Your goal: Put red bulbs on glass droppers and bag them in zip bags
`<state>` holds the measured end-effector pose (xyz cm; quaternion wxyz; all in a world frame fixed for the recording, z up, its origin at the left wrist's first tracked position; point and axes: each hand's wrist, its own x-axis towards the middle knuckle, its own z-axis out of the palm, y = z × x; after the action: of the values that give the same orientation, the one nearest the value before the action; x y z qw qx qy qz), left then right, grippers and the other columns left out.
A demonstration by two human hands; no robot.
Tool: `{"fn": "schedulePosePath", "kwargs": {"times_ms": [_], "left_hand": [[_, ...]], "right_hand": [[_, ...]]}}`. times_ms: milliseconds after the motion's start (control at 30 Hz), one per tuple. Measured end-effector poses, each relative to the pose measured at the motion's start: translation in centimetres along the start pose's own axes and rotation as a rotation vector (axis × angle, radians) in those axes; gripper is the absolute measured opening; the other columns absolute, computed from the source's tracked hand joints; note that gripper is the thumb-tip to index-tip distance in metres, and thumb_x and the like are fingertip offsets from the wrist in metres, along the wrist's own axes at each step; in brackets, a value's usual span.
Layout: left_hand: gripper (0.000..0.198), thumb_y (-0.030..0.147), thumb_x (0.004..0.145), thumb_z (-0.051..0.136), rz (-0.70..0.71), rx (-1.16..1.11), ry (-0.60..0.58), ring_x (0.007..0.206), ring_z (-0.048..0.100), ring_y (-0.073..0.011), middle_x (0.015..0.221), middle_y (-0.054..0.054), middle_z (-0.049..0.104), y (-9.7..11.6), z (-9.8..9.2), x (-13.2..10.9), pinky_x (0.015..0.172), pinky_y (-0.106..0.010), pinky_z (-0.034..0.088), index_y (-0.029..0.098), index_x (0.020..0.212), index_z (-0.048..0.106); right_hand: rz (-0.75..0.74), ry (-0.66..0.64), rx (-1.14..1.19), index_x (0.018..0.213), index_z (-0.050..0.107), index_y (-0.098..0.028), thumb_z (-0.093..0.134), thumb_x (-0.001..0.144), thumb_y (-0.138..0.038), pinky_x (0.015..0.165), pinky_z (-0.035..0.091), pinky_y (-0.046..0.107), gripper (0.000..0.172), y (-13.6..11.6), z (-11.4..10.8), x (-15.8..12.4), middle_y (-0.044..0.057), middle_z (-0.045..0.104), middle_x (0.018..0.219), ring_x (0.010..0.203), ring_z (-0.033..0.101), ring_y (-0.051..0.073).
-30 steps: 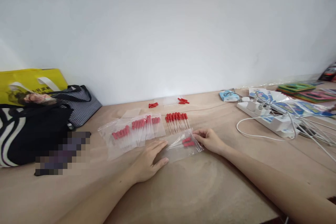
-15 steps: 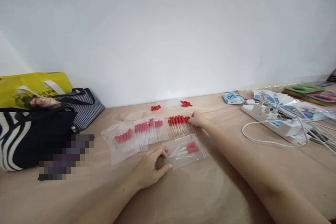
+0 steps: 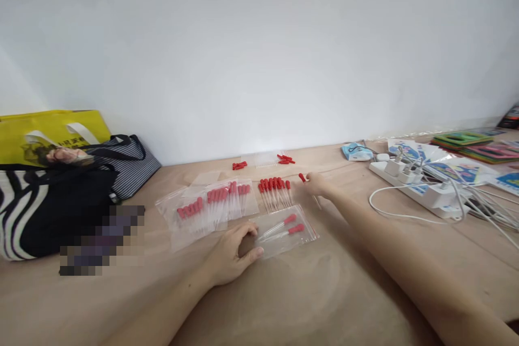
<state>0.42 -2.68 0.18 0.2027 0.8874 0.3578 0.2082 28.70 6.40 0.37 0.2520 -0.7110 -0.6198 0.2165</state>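
In the head view, my right hand (image 3: 317, 185) pinches a dropper with a red rubber bulb (image 3: 302, 177) and a thin clear stem, just right of a row of similar droppers (image 3: 274, 189). My left hand (image 3: 235, 253) rests at the left edge of a clear zip bag (image 3: 271, 246), its thumb and fingers apart and touching the plastic. Two red-bulbed droppers (image 3: 290, 224) lie inside this bag. To the left, overlapping filled zip bags (image 3: 178, 235) hold several droppers each.
Loose red bulbs (image 3: 239, 166) and a flat clear bag (image 3: 257, 159) lie near the wall. On the right are a white power strip (image 3: 421, 194) with cables, a blue mask (image 3: 357, 152) and coloured frames (image 3: 462, 139). Cloth bags (image 3: 121, 165) stand at the left.
My right hand has moved slightly right, drawing one dropper away from the row. My left hand stays at the bag's edge, and the two droppers inside the bag show more clearly.
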Motion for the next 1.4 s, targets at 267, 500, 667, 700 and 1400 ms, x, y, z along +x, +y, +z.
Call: {"fn": "schedulePosePath", "kwargs": {"times_ms": [267,500,667,700,1400], "left_hand": [[0.031,0.033,0.078,0.050,-0.026,0.045,-0.035,0.108,0.048,-0.0221,0.117,-0.005,0.054,0.1,0.0,0.0,0.091,-0.037,0.038,0.023,0.108,0.049],[0.033,0.034,0.078,0.051,-0.042,0.055,-0.038,0.110,0.046,-0.0231,0.119,-0.005,0.053,-0.1,0.0,0.1,0.093,-0.040,0.037,0.023,0.109,0.051],[0.031,0.034,0.079,0.051,-0.022,0.064,-0.035,0.109,0.048,-0.0227,0.118,-0.005,0.054,0.0,-0.1,0.2,0.092,-0.040,0.038,0.024,0.108,0.052],[0.031,0.034,0.078,0.051,-0.021,0.067,-0.032,0.109,0.048,-0.0227,0.118,-0.005,0.054,0.0,-0.1,0.2,0.092,-0.040,0.038,0.024,0.108,0.052],[0.035,0.036,0.079,0.050,-0.044,0.093,-0.058,0.111,0.046,-0.0226,0.121,-0.005,0.051,0.1,-0.1,0.1,0.093,-0.038,0.037,0.023,0.112,0.049]], "right_hand": [[-0.049,0.052,0.621,0.079,0.052,-0.017,0.051,0.072,-0.031,0.053,0.042,0.020,0.015,3.7,-2.3,-4.5,0.000,0.054,0.067,0.052,0.048,0.006],[-0.040,0.187,1.070,0.102,0.036,-0.024,0.063,0.062,-0.031,0.055,0.046,0.024,0.049,3.8,0.4,-7.0,-0.004,0.052,0.069,0.057,0.054,0.010],[-0.062,0.123,0.996,0.104,0.034,-0.024,0.061,0.063,-0.036,0.057,0.047,0.027,0.051,3.5,1.2,-7.4,-0.004,0.050,0.068,0.058,0.054,0.012],[-0.067,0.106,0.994,0.103,0.035,-0.024,0.062,0.063,-0.037,0.057,0.047,0.027,0.050,3.4,1.4,-7.5,-0.004,0.050,0.067,0.058,0.054,0.012],[0.003,-0.112,0.823,0.081,0.059,-0.015,0.065,0.060,-0.033,0.043,0.035,0.019,0.028,4.1,0.9,-7.4,-0.003,0.056,0.062,0.046,0.045,0.005]]}}
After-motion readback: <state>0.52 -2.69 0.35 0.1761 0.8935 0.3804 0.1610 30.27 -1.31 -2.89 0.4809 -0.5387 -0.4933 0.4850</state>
